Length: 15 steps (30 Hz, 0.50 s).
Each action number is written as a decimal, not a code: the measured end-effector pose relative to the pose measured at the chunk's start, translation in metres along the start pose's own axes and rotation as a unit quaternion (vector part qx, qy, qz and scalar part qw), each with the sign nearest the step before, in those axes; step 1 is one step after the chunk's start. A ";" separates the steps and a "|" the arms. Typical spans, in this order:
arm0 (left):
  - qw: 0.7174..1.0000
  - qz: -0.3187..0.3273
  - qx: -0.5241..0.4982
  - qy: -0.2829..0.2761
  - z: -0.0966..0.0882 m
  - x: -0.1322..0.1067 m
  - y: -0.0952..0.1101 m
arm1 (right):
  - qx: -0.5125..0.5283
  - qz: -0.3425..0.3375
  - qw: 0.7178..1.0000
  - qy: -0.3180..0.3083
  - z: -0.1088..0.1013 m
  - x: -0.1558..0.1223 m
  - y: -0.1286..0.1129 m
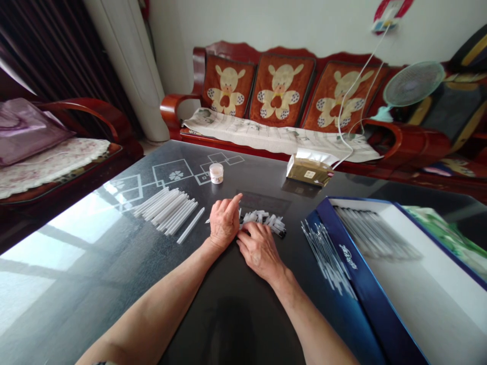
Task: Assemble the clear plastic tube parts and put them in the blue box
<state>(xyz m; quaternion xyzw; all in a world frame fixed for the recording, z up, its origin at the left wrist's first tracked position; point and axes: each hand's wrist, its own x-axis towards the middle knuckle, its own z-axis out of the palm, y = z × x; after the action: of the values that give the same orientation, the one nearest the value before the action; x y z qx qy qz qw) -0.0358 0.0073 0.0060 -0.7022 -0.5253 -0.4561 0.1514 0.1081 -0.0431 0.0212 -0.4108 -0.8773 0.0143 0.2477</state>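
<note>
My left hand [225, 221] rests on the dark glass tabletop [114, 263] with its index finger raised, and a thin white tube [207, 221] shows on either side of it. My right hand [259, 248] lies close against it, fingertips on a small heap of short white plastic pieces with black ends [266, 222]. Further left lies a loose bundle of white plastic tubes [165, 210], with one single tube [190, 225] apart from it. Most of the tube under my left hand is hidden.
A large blue-rimmed box [380, 263] stands open at the right, holding rows of thin tubes [375, 233]. More tubes [327, 256] lie along its near side. A small jar [216, 173] and a cardboard tissue box [310, 170] stand further back, before a red wooden sofa [281, 101].
</note>
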 end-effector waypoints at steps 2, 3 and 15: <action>1.000 0.002 0.003 0.004 0.000 0.000 0.001 | -0.024 -0.002 1.000 -0.009 0.002 0.000 -0.002; 1.000 0.003 0.002 0.005 0.001 0.000 0.001 | -0.033 -0.002 0.999 -0.011 0.003 0.000 -0.002; 0.999 0.008 -0.045 -0.016 0.002 -0.002 0.002 | 0.042 0.005 0.998 0.035 0.008 -0.001 0.003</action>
<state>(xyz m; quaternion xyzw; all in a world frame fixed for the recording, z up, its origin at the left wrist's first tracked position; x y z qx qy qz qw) -0.0331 0.0072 0.0041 -0.7196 -0.5011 -0.4668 0.1145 0.1068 -0.0408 0.0128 -0.4051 -0.8644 0.0380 0.2955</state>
